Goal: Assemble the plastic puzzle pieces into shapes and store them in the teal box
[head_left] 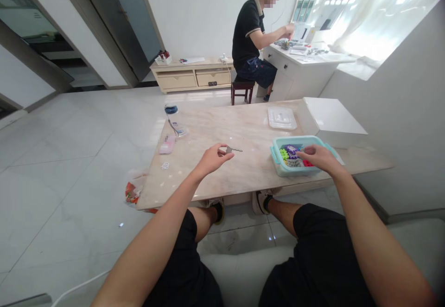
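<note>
Between the thumb and fingers of my left hand point(214, 157) is a thin grey key-shaped piece point(233, 150), held above the table with its narrow end pointing right. My right hand point(320, 158) is over the right side of a light-blue plastic box point(278, 155), its thumb and fingers curled together. Whatever is in that pinch is too small to make out. Inside the box lie bright green pieces point(284, 153), a purple packet or piece point(291, 150), grey pieces point(295, 163) and red pieces point(308, 163), partly hidden by my right hand.
On the marble-patterned table point(208, 182) are a clear lid point(282, 118), a white carton point(333, 116), a blue-capped bottle point(173, 115), a pink packet point(167, 144) and small white cards point(165, 165). A plastic bag point(134, 188) hangs near the left edge. Another person point(248, 33) sits at a far desk.
</note>
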A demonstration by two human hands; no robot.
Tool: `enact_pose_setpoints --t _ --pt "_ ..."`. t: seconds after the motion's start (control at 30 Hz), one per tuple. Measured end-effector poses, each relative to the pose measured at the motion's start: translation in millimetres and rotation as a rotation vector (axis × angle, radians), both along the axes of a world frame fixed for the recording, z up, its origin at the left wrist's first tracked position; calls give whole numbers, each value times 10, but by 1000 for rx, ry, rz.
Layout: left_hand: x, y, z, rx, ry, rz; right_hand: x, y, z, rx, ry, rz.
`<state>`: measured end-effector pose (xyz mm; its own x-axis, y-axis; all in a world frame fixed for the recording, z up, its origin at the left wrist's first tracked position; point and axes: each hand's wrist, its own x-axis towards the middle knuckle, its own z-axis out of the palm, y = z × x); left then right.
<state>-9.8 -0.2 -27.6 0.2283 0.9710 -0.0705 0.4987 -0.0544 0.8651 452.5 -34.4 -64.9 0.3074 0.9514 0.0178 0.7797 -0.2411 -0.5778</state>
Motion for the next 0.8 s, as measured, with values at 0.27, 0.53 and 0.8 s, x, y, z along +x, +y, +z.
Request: enact_pose_setpoints --t 0.27,0.53,0.8 --pt "2 -62 157 -137 -246 10 -1058 136 365 195 355 185" --pt "-88 -54 222 -230 -555 26 -2208 289 552 58 947 358" --pt "-146 -83 241 -258 -565 -16 -2632 364 660 68 1126 396"
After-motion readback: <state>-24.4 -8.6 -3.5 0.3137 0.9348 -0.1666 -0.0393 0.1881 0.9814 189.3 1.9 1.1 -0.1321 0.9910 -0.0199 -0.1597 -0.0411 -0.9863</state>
